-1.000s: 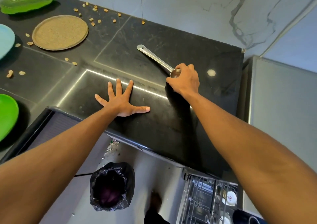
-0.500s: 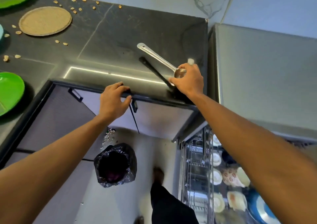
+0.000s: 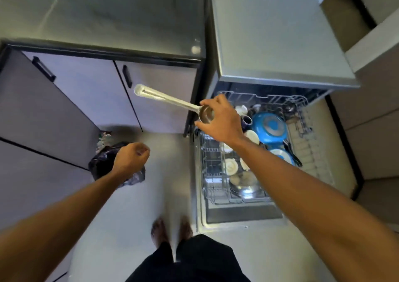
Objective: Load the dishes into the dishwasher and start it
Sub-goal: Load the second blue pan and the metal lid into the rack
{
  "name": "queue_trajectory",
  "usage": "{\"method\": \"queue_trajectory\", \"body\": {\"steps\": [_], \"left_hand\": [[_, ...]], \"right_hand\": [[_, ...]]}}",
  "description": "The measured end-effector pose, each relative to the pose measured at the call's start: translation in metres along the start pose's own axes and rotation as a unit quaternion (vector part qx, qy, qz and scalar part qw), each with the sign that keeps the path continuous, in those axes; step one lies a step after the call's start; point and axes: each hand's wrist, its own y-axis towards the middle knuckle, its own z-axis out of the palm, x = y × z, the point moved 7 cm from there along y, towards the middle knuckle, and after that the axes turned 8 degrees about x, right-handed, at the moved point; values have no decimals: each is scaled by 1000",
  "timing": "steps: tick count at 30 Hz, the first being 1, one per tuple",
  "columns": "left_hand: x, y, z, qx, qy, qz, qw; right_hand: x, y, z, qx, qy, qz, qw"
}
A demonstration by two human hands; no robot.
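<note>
My right hand (image 3: pixel 220 119) grips a steel ladle (image 3: pixel 164 99) by its bowl, and the long handle points up-left. It hovers over the left edge of the open dishwasher's pulled-out rack (image 3: pixel 216 165). Inside the rack lie a blue pan (image 3: pixel 269 128), several white cups and saucers, and a steel bowl (image 3: pixel 244 185). My left hand (image 3: pixel 131 156) hangs loosely curled over the floor, holding nothing.
A dark counter (image 3: pixel 108 16) with two cabinet doors runs along the top left. On the floor under my left hand stands a bin lined with a black bag (image 3: pixel 101 165). The dishwasher's steel top (image 3: pixel 276 37) sits at the right. My bare feet (image 3: pixel 170 231) stand on the pale floor.
My right hand lifted the ladle off the counter and carried it down and right, over the dishwasher rack. My left hand left the counter edge and dropped over the bin. The view tilted down.
</note>
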Motion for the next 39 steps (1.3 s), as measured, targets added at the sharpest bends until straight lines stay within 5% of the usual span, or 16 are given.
{"method": "queue_trajectory", "body": {"steps": [12, 24, 39], "left_hand": [[-144, -36, 152, 82, 5, 101, 991], [-264, -44, 305, -18, -30, 38, 999], [-394, 5, 392, 37, -18, 84, 996]], "right_hand": [[-182, -141, -60, -6, -62, 161, 985], [-432, -233, -136, -37, -37, 261, 964], [-508, -161, -176, 114, -242, 229, 936]]}}
